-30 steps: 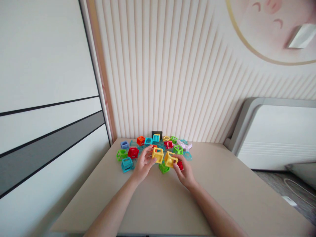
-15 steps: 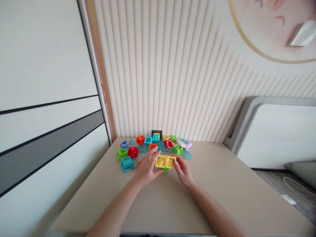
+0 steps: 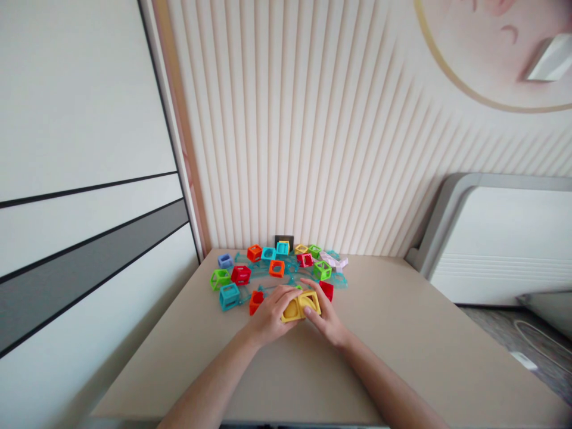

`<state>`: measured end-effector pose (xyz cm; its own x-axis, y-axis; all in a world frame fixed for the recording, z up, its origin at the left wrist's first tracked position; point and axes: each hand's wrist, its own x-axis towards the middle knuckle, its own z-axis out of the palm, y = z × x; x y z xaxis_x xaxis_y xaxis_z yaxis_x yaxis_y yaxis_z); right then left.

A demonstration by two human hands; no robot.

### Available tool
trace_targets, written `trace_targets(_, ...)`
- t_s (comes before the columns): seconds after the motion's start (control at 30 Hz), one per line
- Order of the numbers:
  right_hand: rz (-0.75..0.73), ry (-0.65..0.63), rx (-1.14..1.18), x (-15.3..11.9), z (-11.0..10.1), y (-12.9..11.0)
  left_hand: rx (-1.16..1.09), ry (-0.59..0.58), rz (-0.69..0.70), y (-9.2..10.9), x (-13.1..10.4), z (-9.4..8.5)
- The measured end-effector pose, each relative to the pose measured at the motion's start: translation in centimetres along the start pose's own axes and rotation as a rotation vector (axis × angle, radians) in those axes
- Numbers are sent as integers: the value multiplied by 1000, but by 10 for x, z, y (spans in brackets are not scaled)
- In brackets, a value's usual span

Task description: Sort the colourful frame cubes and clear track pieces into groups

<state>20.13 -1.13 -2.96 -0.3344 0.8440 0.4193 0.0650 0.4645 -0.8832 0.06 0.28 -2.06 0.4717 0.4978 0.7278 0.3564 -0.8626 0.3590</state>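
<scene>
Two yellow cube blocks (image 3: pixel 292 310), joined side by side, are held between both hands above the table. My left hand (image 3: pixel 271 314) wraps its fingers over the top and left end of the pair. With thumb on the near face and fingers behind, my right hand (image 3: pixel 325 317) grips the right end. Beside the left hand lies an orange cube block (image 3: pixel 256 302); just behind the right fingers is a red cube block (image 3: pixel 327 290). A bit of a green block (image 3: pixel 299 288) shows behind the hands, mostly hidden.
Several coloured cube blocks, among them a turquoise cube (image 3: pixel 229 296) and a red cube (image 3: pixel 241 275), are scattered on the beige table (image 3: pixel 295 381). Clear teal track pieces (image 3: pixel 263 268) and pale lilac pieces (image 3: pixel 333 261) lie among them. A ribbed wall (image 3: pixel 286 131) stands behind.
My left hand has closed on the left end of the yellow pair, having been open beside it. The pair has come slightly nearer and tilted; the orange blocks now show more fully.
</scene>
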Motion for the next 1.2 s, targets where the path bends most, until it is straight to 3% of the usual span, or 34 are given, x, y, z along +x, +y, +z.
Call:
trace_targets(0.23,117,54,136,8,7,-12,-6,-1,-15,-1,1,0)
trace_targets(0.57,150,64,264,9,7,-10,-32,58,-26,-3,0,4)
trace_targets(0.8,149,7,271,7,5,-4,-23,16,-82,-2,1,2)
trace_targets(1.1,52,-30,200,7,1,-12,-44,65,-38,0,3,-2)
trace_targets(1.2,-18,112,111,23,-14,-12,-23,118,-68,0,2,-2)
